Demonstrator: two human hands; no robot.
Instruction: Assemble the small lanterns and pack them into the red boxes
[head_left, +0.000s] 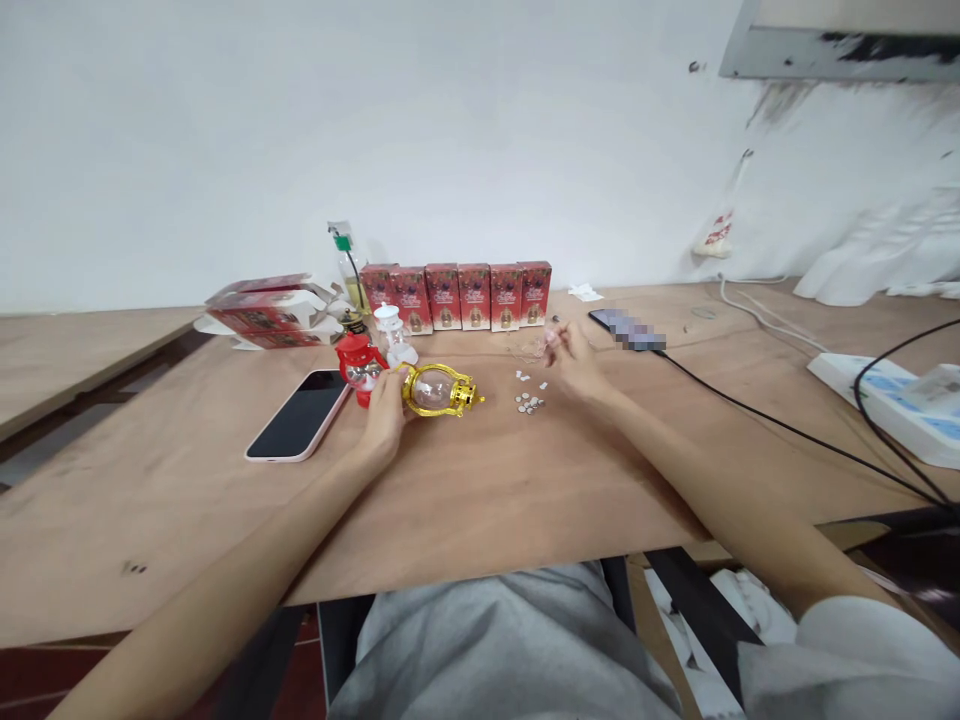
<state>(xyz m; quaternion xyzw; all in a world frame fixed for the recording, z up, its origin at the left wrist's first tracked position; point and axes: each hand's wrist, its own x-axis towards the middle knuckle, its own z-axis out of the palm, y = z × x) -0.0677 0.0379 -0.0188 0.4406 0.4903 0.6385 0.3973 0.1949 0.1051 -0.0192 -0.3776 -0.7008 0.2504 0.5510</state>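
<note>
Gold lantern (433, 390): on its side at table centre, top pointing right, base gripped by left hand (385, 415), fingers closed round it. Right hand (568, 350): farther right, fingers curled inward; whether pinching anything, cannot tell. Between hands: small round discs (529, 404) in loose cluster, white scraps (523, 376) just beyond. Left of gold lantern: red lantern (354, 345), white lantern (388, 318), both upright; pink-edged phone (300, 415) nearer. Far side: row of six red boxes (459, 295). Far right: second phone (626, 330), black cable attached. All on wooden table (480, 500).
</note>
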